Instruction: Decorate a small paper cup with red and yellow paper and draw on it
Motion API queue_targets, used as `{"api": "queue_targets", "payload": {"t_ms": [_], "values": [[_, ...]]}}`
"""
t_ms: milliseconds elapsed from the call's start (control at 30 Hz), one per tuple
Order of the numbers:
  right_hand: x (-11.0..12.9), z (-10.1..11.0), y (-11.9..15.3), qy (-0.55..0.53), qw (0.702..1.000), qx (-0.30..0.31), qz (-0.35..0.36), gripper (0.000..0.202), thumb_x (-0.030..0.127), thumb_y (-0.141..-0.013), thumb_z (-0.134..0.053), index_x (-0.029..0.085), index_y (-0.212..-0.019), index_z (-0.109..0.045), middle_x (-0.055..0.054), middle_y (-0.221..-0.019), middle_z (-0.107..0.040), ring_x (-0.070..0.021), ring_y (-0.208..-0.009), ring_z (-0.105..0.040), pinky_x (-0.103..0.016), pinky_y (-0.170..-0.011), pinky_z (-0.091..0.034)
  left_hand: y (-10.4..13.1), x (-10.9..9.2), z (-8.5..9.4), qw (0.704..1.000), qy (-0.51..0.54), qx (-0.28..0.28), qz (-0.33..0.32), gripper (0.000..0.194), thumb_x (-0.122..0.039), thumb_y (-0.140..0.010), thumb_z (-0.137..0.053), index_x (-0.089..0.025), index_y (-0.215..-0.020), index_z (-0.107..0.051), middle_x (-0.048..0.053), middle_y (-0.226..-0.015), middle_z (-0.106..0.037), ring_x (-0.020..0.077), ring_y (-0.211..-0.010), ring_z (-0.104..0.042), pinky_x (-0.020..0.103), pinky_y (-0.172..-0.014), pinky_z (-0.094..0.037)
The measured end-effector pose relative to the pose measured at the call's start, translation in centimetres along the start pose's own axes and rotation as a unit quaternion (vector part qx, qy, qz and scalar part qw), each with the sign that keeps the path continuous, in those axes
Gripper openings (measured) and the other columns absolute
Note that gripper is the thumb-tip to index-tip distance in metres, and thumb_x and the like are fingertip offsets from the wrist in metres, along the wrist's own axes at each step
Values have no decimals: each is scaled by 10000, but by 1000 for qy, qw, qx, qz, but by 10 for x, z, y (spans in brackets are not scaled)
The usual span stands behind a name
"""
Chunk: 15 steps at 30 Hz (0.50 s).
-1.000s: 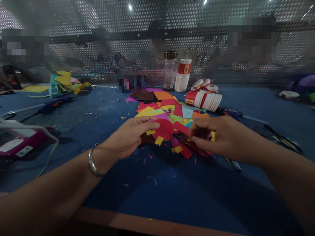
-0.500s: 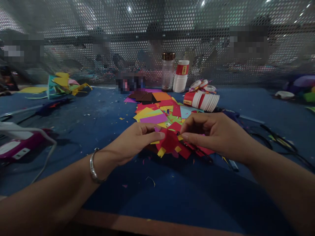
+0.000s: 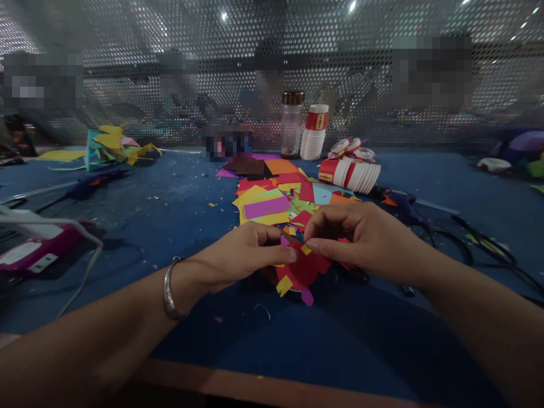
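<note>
My left hand (image 3: 259,255), with a silver bangle at the wrist, grips a red paper piece (image 3: 300,272) by its left side, thumb on top. Small yellow and purple paper tabs stick out around the rim of that red piece. My right hand (image 3: 348,235) pinches a small yellow paper piece (image 3: 306,249) between thumb and forefinger, against the red piece's upper edge. Just beyond both hands lies a heap of coloured paper sheets and scraps (image 3: 266,207). The underside of the red piece is hidden.
A glass bottle (image 3: 292,127) and stacked paper cups (image 3: 313,133) stand at the back, with another cup stack (image 3: 351,174) lying on its side. Glue guns (image 3: 403,205) with cables lie right and left. A purple power strip (image 3: 38,249) sits at left, before a perforated metal screen (image 3: 238,34).
Both hands have come slightly nearer and to the right with the red piece, which is now more tilted into view. The yellow piece in my right hand has moved onto its edge.
</note>
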State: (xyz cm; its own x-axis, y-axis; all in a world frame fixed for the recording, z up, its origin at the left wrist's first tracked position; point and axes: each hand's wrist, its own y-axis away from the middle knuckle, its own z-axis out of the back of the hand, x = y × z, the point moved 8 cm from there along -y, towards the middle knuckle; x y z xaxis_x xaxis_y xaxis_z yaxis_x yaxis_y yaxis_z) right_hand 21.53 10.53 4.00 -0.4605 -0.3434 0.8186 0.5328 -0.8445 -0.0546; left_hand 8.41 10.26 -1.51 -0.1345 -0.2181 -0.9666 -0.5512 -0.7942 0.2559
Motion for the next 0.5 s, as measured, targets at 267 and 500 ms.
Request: {"api": "queue_targets", "payload": {"t_ms": [267, 500], "values": [[2, -1, 0, 27, 999, -8, 17, 104, 270, -848, -660, 183, -804, -696, 14, -664, -670, -104, -575, -573, -223, -523, -432, -2, 1, -4, 999, 32, 17, 3, 159, -324, -749, -816, -177, -798, -779, 20, -781, -726, 121, -663, -601, 242, -656, -465], [6, -4, 2, 26, 1000, -3, 14, 83, 254, -849, -657, 188, -819, -697, 3, -686, -686, -114, -598, -606, -232, -555, -468, -1, -1, -3, 999, 35, -3, -6, 148, -296, -757, -815, -172, -802, -748, 14, -776, -689, 131, -723, -598, 238, -696, -467]]}}
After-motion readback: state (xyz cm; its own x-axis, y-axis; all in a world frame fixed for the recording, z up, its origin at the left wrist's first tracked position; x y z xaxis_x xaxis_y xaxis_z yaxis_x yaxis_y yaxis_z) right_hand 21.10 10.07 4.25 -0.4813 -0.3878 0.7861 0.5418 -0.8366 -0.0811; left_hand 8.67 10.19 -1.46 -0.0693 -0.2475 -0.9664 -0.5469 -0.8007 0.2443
